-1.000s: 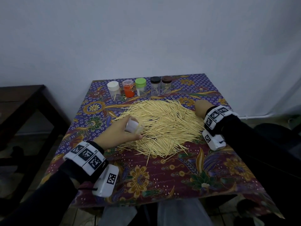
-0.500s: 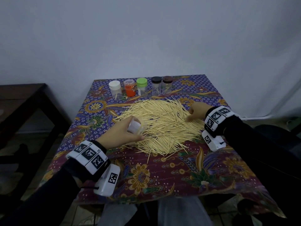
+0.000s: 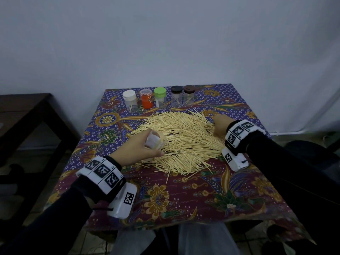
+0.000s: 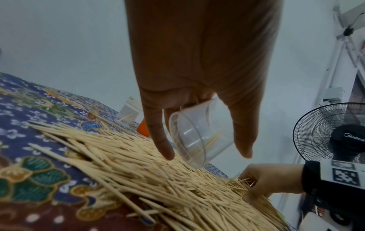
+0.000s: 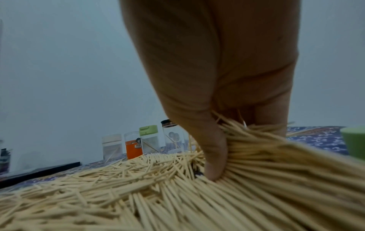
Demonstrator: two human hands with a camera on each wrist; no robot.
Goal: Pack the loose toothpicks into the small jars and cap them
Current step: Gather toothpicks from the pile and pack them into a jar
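My left hand (image 3: 139,147) grips the open jar (image 4: 199,137) — my right hand (image 3: 219,126) clutches toothpicks (image 3: 184,140) at the pile's edge.

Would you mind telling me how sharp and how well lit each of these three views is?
Head view: dim, with dark corners, though the toothpick pile and the row of jars read clearly. Left wrist view: the clear jar is fairly sharp, the near tablecloth soft. Right wrist view: the right hand and nearest toothpicks are blurred.
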